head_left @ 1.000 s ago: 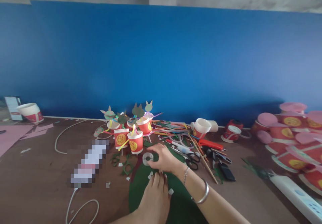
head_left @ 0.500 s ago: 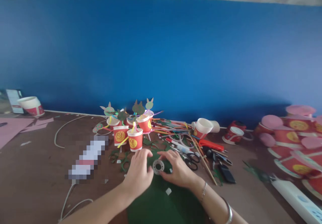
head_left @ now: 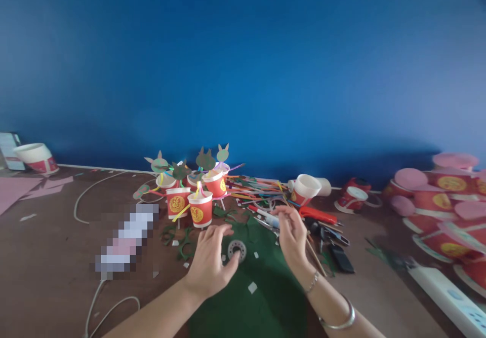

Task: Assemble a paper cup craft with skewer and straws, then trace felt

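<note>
A small roll of tape (head_left: pixel 237 250) lies on a dark green felt sheet (head_left: pixel 266 292) on the brown table. My left hand (head_left: pixel 210 263) rests flat on the felt with its fingers spread, the thumb touching the roll's left side. My right hand (head_left: pixel 291 234) is lifted just right of the roll, its thumb and forefinger pinched at the top; whatever they hold is too small to make out. Small white scraps (head_left: pixel 252 287) lie on the felt.
Red paper cups with paper flowers (head_left: pixel 193 196) stand behind the felt. Coloured strips, a tipped cup (head_left: pixel 304 190), a red knife (head_left: pixel 318 216) and scissors lie to the right. More red cups with pink lids (head_left: pixel 436 201), a white power strip (head_left: pixel 448 297) and a cable (head_left: pixel 94 297) flank the area.
My right hand let go of the tape roll and rose to the right, pinching its fingers. My left hand stayed by the roll, its thumb now against it. The view tilted slightly.
</note>
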`<state>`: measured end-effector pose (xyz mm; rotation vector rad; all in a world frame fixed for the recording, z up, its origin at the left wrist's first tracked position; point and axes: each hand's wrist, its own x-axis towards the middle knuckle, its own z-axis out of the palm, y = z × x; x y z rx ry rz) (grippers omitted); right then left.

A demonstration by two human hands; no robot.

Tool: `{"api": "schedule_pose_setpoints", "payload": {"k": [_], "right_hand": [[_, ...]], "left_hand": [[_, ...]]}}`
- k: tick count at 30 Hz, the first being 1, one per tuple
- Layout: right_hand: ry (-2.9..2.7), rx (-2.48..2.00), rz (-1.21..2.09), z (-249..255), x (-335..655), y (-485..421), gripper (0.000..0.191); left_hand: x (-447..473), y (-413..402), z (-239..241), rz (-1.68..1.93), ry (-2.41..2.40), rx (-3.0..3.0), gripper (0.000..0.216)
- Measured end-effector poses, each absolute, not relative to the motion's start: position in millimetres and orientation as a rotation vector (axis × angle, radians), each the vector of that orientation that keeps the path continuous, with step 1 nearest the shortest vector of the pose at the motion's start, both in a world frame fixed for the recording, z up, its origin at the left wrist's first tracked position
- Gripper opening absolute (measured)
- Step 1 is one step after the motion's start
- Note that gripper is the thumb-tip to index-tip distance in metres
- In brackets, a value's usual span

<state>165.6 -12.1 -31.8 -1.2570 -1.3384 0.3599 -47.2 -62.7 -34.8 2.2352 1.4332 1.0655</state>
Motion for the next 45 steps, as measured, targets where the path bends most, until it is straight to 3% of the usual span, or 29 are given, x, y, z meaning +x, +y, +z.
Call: {"api": "schedule_pose_setpoints", "payload": {"k": [5, 15, 30, 32, 37, 45], "right_hand": [[-1.105, -1.201, 0.354, -31.3, 176.2, 1.4, 0.012], [-1.177, -1.247, 0.345, -42.1, 182.9, 7.5, 0.012], [-1.201, -1.293, 0.385, -40.8, 182.8, 8.6, 0.011], [-1.212, -1.300, 0.384, -40.6, 182.0, 8.3, 0.011], [-1.242, -1.325, 0.395, -41.5, 180.6, 7.3, 0.013], [-1.277, -1.355, 0.425, -38.0, 178.3, 3.6, 0.014]], "left_hand": [[-40.4, -65.0, -34.6, 0.898, 1.512, 2.346, 0.068], [-40.6, -62.5, -48.5, 1.165, 1.322, 2.254, 0.047], [-42.2, -64.3, -49.9, 0.867, 1.359, 2.387, 0.077], [-41.8, -63.7, -49.6, 0.891, 1.374, 2.386, 0.074], [-41.4, -63.1, -44.4, 0.891, 1.396, 2.366, 0.039], [-42.3, -63.0, -35.4, 0.801, 1.442, 2.401, 0.034]]}}
